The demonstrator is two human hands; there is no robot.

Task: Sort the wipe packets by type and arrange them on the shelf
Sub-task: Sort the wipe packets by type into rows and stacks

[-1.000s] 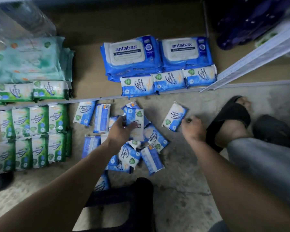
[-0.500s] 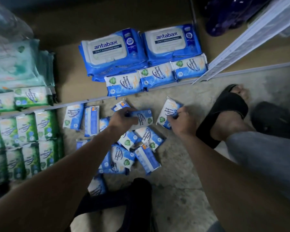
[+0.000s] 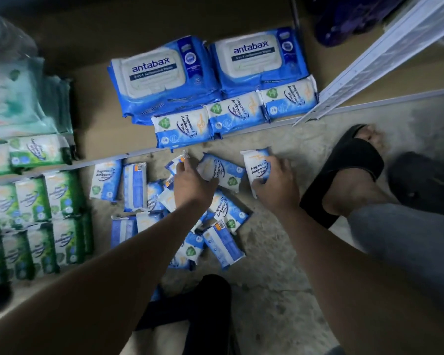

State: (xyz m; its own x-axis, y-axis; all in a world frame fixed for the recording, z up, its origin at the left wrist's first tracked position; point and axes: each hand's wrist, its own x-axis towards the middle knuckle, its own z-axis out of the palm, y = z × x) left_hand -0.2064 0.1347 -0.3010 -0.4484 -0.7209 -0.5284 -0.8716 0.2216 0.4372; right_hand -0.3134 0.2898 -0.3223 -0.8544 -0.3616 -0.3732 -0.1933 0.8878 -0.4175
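Observation:
Several small blue wipe packets (image 3: pixel 136 188) lie scattered on the concrete floor in front of the shelf. My left hand (image 3: pixel 192 183) grips one blue packet (image 3: pixel 222 171) lying sideways over the pile. My right hand (image 3: pixel 276 184) holds another blue packet (image 3: pixel 256 166) upright just right of it. On the brown shelf (image 3: pixel 100 119) three small blue packets (image 3: pixel 182 128) stand in a row before two large antabax packs (image 3: pixel 162 75). Green packets (image 3: pixel 39 149) fill the shelf's left side.
More green packets (image 3: pixel 36 221) lie in rows on the floor at the left. A foot in a black sandal (image 3: pixel 344 175) rests at the right, a dark shoe (image 3: pixel 195 311) below. A white shelf frame (image 3: pixel 385 62) slants at the upper right.
My right hand reached left and picked up the lone blue packet, now held upright. My left hand turned its packet sideways and carried it toward the shelf edge.

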